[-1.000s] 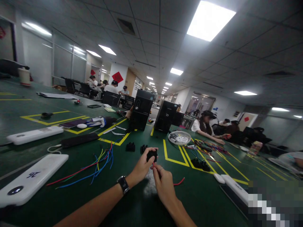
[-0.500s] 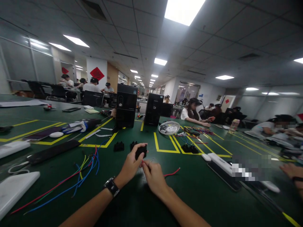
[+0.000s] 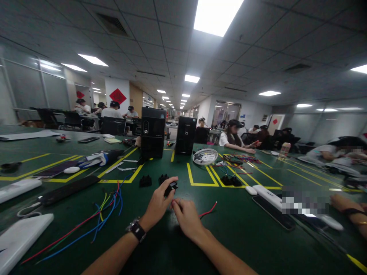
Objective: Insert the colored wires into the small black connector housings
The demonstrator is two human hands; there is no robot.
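Observation:
Between the thumb and fingers of my left hand point(image 3: 160, 202) is a small black plastic part point(image 3: 171, 187), its exact kind unclear. Close beside it, my right hand point(image 3: 185, 214) pinches a red wire point(image 3: 211, 210), whose free end sticks out to the right past the hand. The wire's other end is hidden at the fingertips, so I cannot tell whether it touches the black part. Just beyond the left hand, two similar black parts, one at the left point(image 3: 145, 180) and one partly behind my fingers point(image 3: 163, 178), lie on the green table point(image 3: 160, 248).
Loose red, blue, green and yellow wires point(image 3: 110, 210) lie to the left. Two black computer towers point(image 3: 153, 133) stand at the back, near a white round basket point(image 3: 205, 156). More black parts point(image 3: 231, 180) and a phone point(image 3: 273, 212) lie right. Another person's hand point(image 3: 342, 202) is at the right edge.
The black part has turned in my left hand, showing a different side. My right hand keeps its pinch on the red wire, and the view has shifted slightly.

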